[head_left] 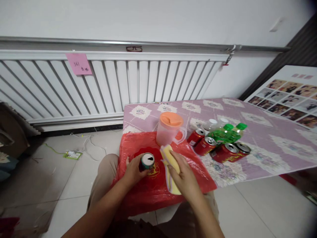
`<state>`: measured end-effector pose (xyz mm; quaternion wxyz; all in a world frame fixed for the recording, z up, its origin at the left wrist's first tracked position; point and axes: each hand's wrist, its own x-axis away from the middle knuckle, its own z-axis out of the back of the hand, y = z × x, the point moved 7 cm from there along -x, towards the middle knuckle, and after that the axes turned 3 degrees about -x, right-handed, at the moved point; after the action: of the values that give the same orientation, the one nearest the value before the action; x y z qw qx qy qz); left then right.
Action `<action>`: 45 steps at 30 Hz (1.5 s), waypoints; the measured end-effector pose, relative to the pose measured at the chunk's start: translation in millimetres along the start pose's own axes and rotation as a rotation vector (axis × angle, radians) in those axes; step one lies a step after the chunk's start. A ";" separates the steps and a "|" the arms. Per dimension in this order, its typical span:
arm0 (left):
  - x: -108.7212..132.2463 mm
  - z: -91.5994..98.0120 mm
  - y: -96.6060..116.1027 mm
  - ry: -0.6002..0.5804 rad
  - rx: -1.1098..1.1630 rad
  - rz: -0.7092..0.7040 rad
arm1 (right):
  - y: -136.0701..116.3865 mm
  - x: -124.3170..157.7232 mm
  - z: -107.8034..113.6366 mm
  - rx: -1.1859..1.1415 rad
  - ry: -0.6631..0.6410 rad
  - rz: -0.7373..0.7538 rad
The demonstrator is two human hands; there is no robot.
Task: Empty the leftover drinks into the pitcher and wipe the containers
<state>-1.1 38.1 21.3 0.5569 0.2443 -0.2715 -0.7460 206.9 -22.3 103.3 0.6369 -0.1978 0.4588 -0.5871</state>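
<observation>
My left hand (135, 170) is wrapped round a dark green can (148, 160), upright over the red plastic sheet (141, 198), with its opened top facing up. To the right of the can, my right hand (182, 173) grips a folded yellow cloth (169, 157) that hangs down toward the sheet. Cloth and can are apart. Just beyond my hands stands a translucent pitcher (164, 133) with an orange lid, its handle pointing right.
Several red cans (205, 146) stand to the right, with green-capped bottles (228, 135) and white-capped ones behind them. A patterned tablecloth (267, 142) covers the table. A photo board (292, 94) leans at far right; a radiator (138, 79) lines the wall.
</observation>
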 end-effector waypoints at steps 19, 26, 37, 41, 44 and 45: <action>-0.3 2.2 1.5 -0.019 0.014 -0.012 | -19.8 -28.7 -37.8 0.715 -0.244 0.104; 0.2 1.7 2.2 -0.022 0.030 -0.012 | -1.0 -12.9 -49.0 0.240 -0.076 0.042; -0.1 2.5 4.1 -0.009 0.030 -0.018 | -7.1 33.2 -64.5 0.118 -0.094 -0.144; -1.3 2.0 3.1 -0.056 0.012 0.030 | -6.5 30.4 -63.8 0.081 -0.093 -0.165; -4.0 3.3 2.2 -0.116 -0.004 0.030 | -5.1 29.5 -63.7 0.053 -0.094 -0.177; -5.1 3.8 1.9 -0.144 -0.006 0.022 | -4.3 29.7 -63.8 0.044 -0.096 -0.184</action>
<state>-0.9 43.0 25.6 0.5451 0.1854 -0.3111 -0.7562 149.1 -32.6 64.3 0.6057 -0.2530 0.3946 -0.6430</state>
